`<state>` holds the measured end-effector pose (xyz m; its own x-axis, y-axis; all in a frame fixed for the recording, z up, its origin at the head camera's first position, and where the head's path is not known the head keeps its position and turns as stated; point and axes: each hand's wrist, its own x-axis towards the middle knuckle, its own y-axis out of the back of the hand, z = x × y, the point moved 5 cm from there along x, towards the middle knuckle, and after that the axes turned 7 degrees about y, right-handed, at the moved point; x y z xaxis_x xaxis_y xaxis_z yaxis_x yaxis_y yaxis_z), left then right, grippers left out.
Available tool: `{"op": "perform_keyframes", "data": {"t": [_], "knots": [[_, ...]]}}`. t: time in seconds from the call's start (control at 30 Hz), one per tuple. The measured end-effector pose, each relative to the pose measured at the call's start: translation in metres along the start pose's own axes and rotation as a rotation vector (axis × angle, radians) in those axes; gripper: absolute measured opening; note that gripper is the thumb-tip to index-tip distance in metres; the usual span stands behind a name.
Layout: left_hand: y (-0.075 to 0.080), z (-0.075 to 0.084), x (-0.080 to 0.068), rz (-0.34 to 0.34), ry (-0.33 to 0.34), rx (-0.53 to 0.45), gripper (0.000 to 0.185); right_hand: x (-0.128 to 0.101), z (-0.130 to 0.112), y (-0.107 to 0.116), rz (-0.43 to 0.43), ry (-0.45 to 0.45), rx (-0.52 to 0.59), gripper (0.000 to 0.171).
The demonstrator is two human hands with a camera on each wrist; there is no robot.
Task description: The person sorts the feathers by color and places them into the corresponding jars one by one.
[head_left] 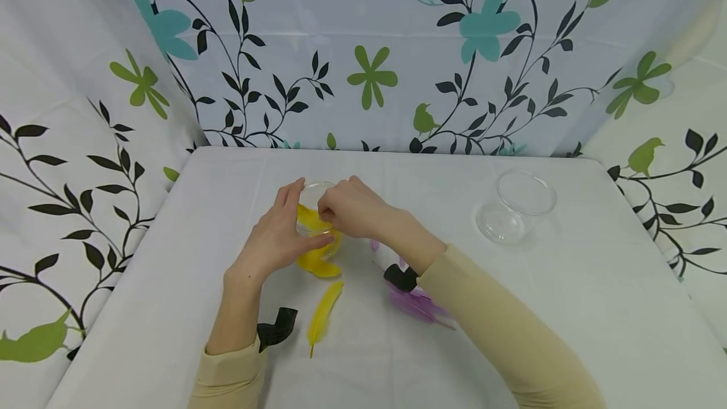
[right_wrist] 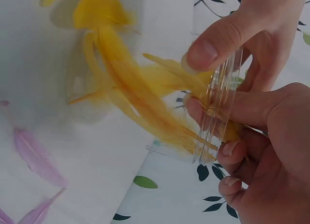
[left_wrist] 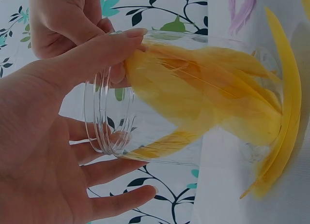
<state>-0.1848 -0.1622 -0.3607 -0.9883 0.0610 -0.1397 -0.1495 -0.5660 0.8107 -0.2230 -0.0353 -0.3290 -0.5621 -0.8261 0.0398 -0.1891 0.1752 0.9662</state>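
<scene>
A clear plastic jar (left_wrist: 164, 105) stands upright with several yellow feathers (left_wrist: 208, 83) inside. My left hand (head_left: 272, 235) grips it near the threaded mouth, thumb on one side and fingers spread around the other. My right hand (head_left: 360, 210) reaches over the mouth; its thumb and curled fingers are at and inside the rim, pinching yellow feathers (right_wrist: 160, 108) there. Outside the jar, a curved yellow feather (head_left: 318, 265) lies against its base. Closer to me, another yellow feather (head_left: 325, 314) lies loose on the table.
Purple feathers (head_left: 417, 302) lie under my right forearm, right of the yellow one. A second clear jar (head_left: 500, 223) stands at the right of the white-covered table (head_left: 568, 308). Patterned curtains (head_left: 318, 11) border the back and sides.
</scene>
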Motion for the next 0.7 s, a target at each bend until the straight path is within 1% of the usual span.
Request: {"op": "perform_keyframes", "data": {"t": [0.17, 0.23, 0.3, 0.4, 0.47, 0.53, 0.6, 0.7], "knots": [[0.000, 0.000, 0.000, 0.000, 0.003, -0.004, 0.107, -0.003, 0.001, 0.003, -0.019, -0.020, 0.044, 0.018], [-0.001, 0.001, 0.000, -0.002, 0.009, -0.006, 0.107, -0.007, 0.002, 0.004, -0.014, -0.027, 0.061, 0.018], [-0.002, 0.001, 0.000, -0.004, 0.014, -0.005, 0.108, -0.014, 0.004, 0.006, 0.013, -0.040, 0.074, 0.019], [-0.003, 0.001, 0.000, -0.006, 0.023, -0.002, 0.109, -0.030, 0.005, 0.010, 0.106, -0.046, 0.076, 0.025], [-0.003, 0.001, 0.000, -0.004, 0.025, 0.005, 0.109, -0.043, 0.004, 0.012, 0.195, -0.039, 0.074, 0.029], [-0.003, 0.000, 0.000, -0.002, 0.032, 0.008, 0.110, -0.055, 0.002, 0.011, 0.285, -0.009, 0.068, 0.030], [-0.002, 0.000, 0.000, -0.001, 0.035, 0.009, 0.111, -0.066, -0.001, 0.007, 0.362, 0.027, 0.057, 0.030], [-0.002, 0.000, 0.001, -0.002, 0.038, 0.006, 0.111, -0.078, -0.007, -0.006, 0.427, 0.076, 0.043, 0.029]]}}
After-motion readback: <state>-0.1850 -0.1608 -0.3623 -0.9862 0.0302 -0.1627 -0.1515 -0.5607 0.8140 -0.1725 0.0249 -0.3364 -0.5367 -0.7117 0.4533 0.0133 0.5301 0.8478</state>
